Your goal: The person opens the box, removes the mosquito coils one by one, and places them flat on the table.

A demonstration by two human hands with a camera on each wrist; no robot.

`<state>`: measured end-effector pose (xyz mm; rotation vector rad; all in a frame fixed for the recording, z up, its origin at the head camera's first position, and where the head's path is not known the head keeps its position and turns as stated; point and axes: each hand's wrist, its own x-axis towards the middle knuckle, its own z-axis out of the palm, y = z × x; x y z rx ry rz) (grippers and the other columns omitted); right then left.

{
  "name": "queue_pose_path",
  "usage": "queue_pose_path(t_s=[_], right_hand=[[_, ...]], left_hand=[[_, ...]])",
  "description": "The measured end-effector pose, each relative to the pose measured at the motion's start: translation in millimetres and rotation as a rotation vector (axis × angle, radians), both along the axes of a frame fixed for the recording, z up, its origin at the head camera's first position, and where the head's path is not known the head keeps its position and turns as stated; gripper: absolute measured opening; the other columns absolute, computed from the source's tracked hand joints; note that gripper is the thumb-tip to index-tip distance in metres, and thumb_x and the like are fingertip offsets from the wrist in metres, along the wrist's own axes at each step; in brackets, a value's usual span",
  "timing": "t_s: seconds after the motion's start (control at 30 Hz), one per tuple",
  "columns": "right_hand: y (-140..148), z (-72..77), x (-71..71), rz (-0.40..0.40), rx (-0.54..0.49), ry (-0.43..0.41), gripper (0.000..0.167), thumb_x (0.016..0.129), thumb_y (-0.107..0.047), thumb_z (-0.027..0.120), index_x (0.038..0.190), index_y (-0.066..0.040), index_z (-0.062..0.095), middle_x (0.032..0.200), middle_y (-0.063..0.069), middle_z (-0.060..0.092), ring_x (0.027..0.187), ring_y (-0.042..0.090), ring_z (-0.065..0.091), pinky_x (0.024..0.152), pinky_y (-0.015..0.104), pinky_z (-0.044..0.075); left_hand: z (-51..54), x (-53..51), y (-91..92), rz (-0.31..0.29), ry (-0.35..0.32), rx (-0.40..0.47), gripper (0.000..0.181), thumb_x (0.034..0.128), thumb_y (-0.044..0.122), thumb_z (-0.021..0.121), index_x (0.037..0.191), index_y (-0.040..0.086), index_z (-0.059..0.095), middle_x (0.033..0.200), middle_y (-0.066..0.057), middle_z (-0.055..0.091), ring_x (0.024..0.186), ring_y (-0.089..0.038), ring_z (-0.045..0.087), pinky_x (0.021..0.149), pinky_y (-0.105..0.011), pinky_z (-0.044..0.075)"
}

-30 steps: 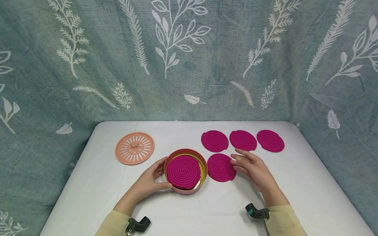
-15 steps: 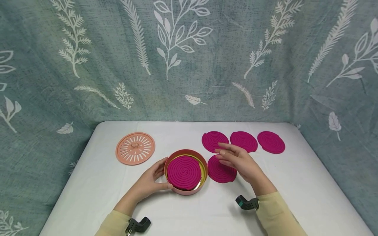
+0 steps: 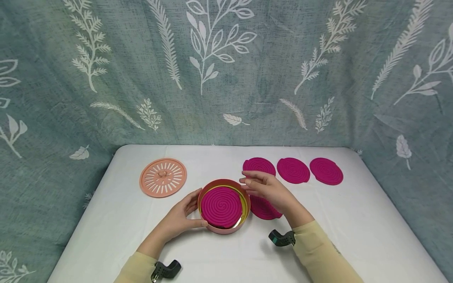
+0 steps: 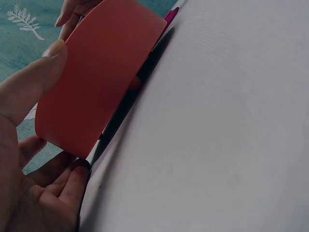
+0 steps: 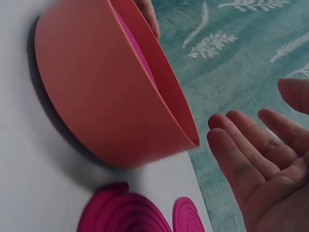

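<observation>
A round pink-orange mosquito coil holder (image 3: 223, 231) stands near the middle of the table, with a yellow inner rim. One magenta mosquito coil (image 3: 221, 207) lies inside it, its spiral facing up. My left hand (image 3: 181, 217) grips the holder's left side; in the left wrist view its thumb lies against the outer wall (image 4: 99, 72). My right hand (image 3: 271, 193) hovers at the holder's right rim with its fingers extended and holds nothing. In the right wrist view its fingertips are just apart from the rim. Below this hand, partly hidden, lies another coil (image 3: 265, 211).
Behind the right hand, a row of magenta coils lies on the white table (image 3: 219, 261): a partly covered left coil (image 3: 260, 164), a middle coil (image 3: 293, 171) and a right coil (image 3: 326, 171). A slotted orange lid (image 3: 162, 179) lies at the back left. A leaf-patterned curtain (image 3: 226, 70) hangs behind.
My right hand has moved left, from the right edge of the nearest loose coil to the holder's right rim. The left hand keeps its grip and the holder stays put.
</observation>
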<state>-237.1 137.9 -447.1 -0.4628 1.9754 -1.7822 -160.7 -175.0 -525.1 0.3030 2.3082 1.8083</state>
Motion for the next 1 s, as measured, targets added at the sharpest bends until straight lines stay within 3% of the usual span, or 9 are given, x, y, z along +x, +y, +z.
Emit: queue_pose_path(t_s=[0.13,0.43,0.8,1.0], right_hand=[[-10,-0.4,0.4,0.025,0.008,-0.015,0.053,0.097,-0.03,0.066,0.142,-0.007,0.051,0.136,0.019,0.056,0.123,0.038,0.056,0.101,0.04,0.052],[-32,-2.8,-2.8,0.087,0.043,-0.009,0.05,0.098,-0.029,0.064,0.141,-0.007,0.052,0.138,0.016,0.056,0.124,0.033,0.056,0.103,0.038,0.051],[-53,-0.6,-7.4,0.126,0.275,0.098,0.047,0.097,-0.043,0.061,0.139,-0.023,0.058,0.133,0.001,0.06,0.122,0.015,0.055,0.107,0.041,0.046],[-59,-1.1,-9.5,0.129,0.356,0.122,0.048,0.096,-0.048,0.061,0.139,-0.027,0.057,0.131,-0.005,0.06,0.124,0.015,0.053,0.107,0.043,0.046]], left_hand=[[0.4,-0.3,-0.5,-0.002,0.002,0.009,0.105,0.0653,0.031,0.094,0.152,0.031,0.035,0.151,0.002,0.041,0.137,-0.014,0.041,0.112,-0.024,0.038],[-0.2,-1.1,-0.6,-0.006,0.008,0.009,0.105,0.0661,0.032,0.094,0.153,0.029,0.034,0.151,0.001,0.042,0.137,-0.014,0.041,0.112,-0.024,0.037],[-3.0,-2.5,-0.9,-0.009,0.014,-0.021,0.109,0.0651,0.041,0.093,0.154,0.027,0.033,0.149,0.006,0.043,0.135,-0.01,0.042,0.109,-0.02,0.038],[-2.4,-2.6,-1.4,-0.007,0.018,-0.026,0.108,0.0651,0.042,0.093,0.154,0.028,0.033,0.149,0.007,0.042,0.136,-0.009,0.042,0.109,-0.018,0.038]])
